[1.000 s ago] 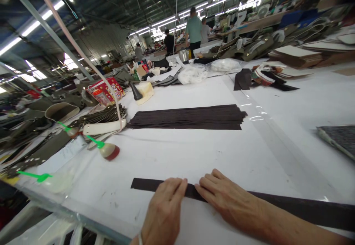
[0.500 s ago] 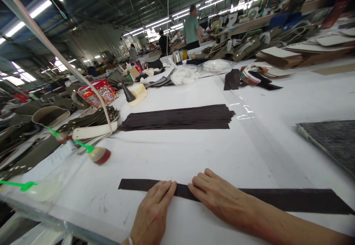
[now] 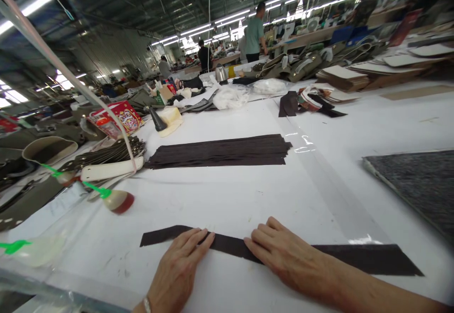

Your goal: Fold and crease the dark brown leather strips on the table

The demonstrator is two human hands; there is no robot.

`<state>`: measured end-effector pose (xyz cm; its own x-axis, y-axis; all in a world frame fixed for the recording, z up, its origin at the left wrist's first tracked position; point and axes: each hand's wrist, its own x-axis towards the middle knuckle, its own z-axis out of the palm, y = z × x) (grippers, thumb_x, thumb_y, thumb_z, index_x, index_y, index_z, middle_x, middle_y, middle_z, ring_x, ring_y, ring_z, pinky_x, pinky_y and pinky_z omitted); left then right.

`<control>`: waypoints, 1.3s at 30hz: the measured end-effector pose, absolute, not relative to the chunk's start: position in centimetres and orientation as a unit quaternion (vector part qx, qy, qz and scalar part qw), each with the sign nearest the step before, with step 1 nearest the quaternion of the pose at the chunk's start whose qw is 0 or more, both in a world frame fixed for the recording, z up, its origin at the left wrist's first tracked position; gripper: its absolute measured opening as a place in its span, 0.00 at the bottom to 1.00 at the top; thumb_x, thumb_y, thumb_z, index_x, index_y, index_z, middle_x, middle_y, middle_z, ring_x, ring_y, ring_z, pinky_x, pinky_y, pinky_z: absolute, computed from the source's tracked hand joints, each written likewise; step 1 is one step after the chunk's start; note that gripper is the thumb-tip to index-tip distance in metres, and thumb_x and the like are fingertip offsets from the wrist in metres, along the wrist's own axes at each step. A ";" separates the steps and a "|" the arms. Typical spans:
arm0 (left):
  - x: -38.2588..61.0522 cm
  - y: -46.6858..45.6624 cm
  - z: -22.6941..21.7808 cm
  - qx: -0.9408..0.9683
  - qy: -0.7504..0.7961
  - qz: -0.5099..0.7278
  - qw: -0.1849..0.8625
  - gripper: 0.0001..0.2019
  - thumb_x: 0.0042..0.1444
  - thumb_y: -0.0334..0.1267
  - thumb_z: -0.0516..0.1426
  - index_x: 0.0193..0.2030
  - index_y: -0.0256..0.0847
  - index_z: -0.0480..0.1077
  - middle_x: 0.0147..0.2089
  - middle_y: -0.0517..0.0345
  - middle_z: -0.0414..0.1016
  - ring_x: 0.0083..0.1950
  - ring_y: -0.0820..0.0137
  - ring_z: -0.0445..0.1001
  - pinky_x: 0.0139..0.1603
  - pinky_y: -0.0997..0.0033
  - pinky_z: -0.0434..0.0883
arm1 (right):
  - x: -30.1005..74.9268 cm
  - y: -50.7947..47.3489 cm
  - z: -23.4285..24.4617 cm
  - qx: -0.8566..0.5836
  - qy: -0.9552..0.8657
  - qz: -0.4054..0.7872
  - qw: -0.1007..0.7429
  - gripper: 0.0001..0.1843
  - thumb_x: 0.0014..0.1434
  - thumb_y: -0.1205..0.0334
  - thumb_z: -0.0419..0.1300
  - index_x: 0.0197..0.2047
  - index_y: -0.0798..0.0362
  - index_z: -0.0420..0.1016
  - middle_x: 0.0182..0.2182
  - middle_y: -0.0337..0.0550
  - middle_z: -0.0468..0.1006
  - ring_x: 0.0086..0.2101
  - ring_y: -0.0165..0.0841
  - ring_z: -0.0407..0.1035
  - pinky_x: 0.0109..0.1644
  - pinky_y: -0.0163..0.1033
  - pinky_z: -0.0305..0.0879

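At the left edge I count 3 green-nozzled bottles point(image 3: 117, 200); I can't tell what they hold. At lower centre, my left hand point(image 3: 177, 268) lies flat, fingers unclenched, on 1 long dark fabric strip point(image 3: 227, 246) laid across the white surface point(image 3: 230, 199). My right hand point(image 3: 287, 256), also flat and grasping nothing, presses the strip nearby. Above, mid-frame, lies 1 neat stack of matching strips point(image 3: 220, 151). At right sits 1 coarse grey mat point(image 3: 422, 185).

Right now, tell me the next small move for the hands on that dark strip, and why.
Probably slide the left hand leftward along the dark strip while the right hand pins it: both rest flat on it, and its left end looks uneven.
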<state>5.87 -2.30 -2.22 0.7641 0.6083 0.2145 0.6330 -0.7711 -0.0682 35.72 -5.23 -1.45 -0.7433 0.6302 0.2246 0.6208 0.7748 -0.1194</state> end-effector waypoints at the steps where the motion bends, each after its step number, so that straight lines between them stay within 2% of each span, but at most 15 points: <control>1: 5.1 -1.9 -2.0 -0.934 -0.339 -0.090 0.068 0.27 0.58 0.23 0.44 0.63 0.44 0.62 0.59 0.56 0.69 0.58 0.63 0.67 0.56 0.58 0.72 | 34.8 -5.0 -1.5 -0.338 -0.932 0.010 0.130 0.06 0.63 0.73 0.53 0.43 0.58 0.68 0.33 0.42 0.66 0.33 0.35 0.58 0.41 0.42 0.54; 4: 4.1 -1.3 -1.2 -0.912 -0.379 -0.132 0.083 0.25 0.58 0.22 0.44 0.56 0.45 0.69 0.55 0.55 0.71 0.56 0.61 0.68 0.55 0.52 0.71 | 31.7 -4.5 -1.4 -0.345 -0.930 -0.018 0.129 0.06 0.61 0.75 0.53 0.37 0.57 0.68 0.33 0.43 0.66 0.33 0.36 0.58 0.40 0.43 0.54; 6: 5.4 -1.8 -0.7 -0.894 -0.402 -0.185 0.076 0.22 0.60 0.23 0.44 0.54 0.43 0.70 0.53 0.52 0.72 0.55 0.62 0.69 0.54 0.54 0.72 | 30.2 -4.3 -1.4 -0.343 -0.930 -0.034 0.126 0.07 0.61 0.76 0.52 0.37 0.58 0.68 0.33 0.43 0.66 0.33 0.37 0.59 0.39 0.44 0.54; 10: 10.1 -4.0 -1.1 -0.894 -0.384 -0.232 -0.020 0.21 0.60 0.24 0.45 0.58 0.37 0.65 0.49 0.48 0.72 0.51 0.65 0.71 0.51 0.64 0.75 | 29.3 -4.3 -1.5 -0.351 -0.925 -0.041 0.138 0.07 0.61 0.76 0.52 0.40 0.59 0.69 0.34 0.44 0.67 0.34 0.37 0.59 0.41 0.45 0.55; 14: 11.8 -5.1 -2.5 -0.890 -0.388 -0.233 -0.051 0.22 0.59 0.23 0.44 0.59 0.35 0.63 0.49 0.46 0.71 0.51 0.65 0.71 0.51 0.63 0.75 | 30.1 -4.6 -1.4 -0.344 -0.929 -0.029 0.134 0.07 0.62 0.75 0.51 0.40 0.59 0.68 0.34 0.44 0.67 0.35 0.38 0.59 0.42 0.45 0.56; 19: 10.4 -5.3 -3.1 -0.905 -0.381 -0.189 0.008 0.24 0.59 0.22 0.44 0.61 0.36 0.63 0.55 0.47 0.70 0.57 0.63 0.68 0.55 0.61 0.73 | 32.3 -5.5 -1.5 -0.343 -0.931 -0.015 0.123 0.09 0.62 0.75 0.51 0.44 0.60 0.68 0.34 0.43 0.66 0.34 0.37 0.59 0.42 0.45 0.57; 25: 10.6 -5.7 -2.7 -0.911 -0.385 -0.142 0.044 0.26 0.59 0.22 0.44 0.62 0.40 0.62 0.57 0.49 0.68 0.59 0.63 0.66 0.56 0.62 0.73 | 35.6 -7.3 -2.1 -0.351 -0.928 0.025 0.121 0.11 0.61 0.78 0.50 0.45 0.59 0.67 0.36 0.45 0.66 0.35 0.37 0.58 0.42 0.45 0.56; 32: 11.0 -5.6 -2.3 -0.915 -0.368 -0.133 0.095 0.30 0.57 0.21 0.43 0.64 0.48 0.60 0.55 0.50 0.68 0.56 0.63 0.68 0.51 0.62 0.75 | 39.4 -9.4 -1.6 -0.361 -0.923 0.045 0.123 0.14 0.60 0.79 0.47 0.44 0.57 0.67 0.35 0.45 0.66 0.35 0.37 0.60 0.43 0.46 0.57; 36: 10.9 -5.6 -2.3 -0.920 -0.358 -0.128 0.096 0.30 0.57 0.21 0.43 0.64 0.48 0.60 0.54 0.48 0.67 0.55 0.61 0.67 0.50 0.61 0.75 | 41.4 -10.7 -0.3 -0.376 -0.915 0.055 0.133 0.15 0.58 0.80 0.46 0.42 0.56 0.67 0.35 0.44 0.67 0.34 0.37 0.61 0.44 0.44 0.57; 39: 11.1 -5.6 -2.0 -0.916 -0.366 -0.141 0.086 0.29 0.56 0.20 0.44 0.61 0.47 0.64 0.53 0.48 0.66 0.54 0.61 0.67 0.49 0.59 0.75 | 42.3 -11.3 0.2 -0.385 -0.911 0.060 0.133 0.15 0.59 0.79 0.46 0.42 0.56 0.67 0.34 0.44 0.67 0.33 0.37 0.61 0.44 0.44 0.57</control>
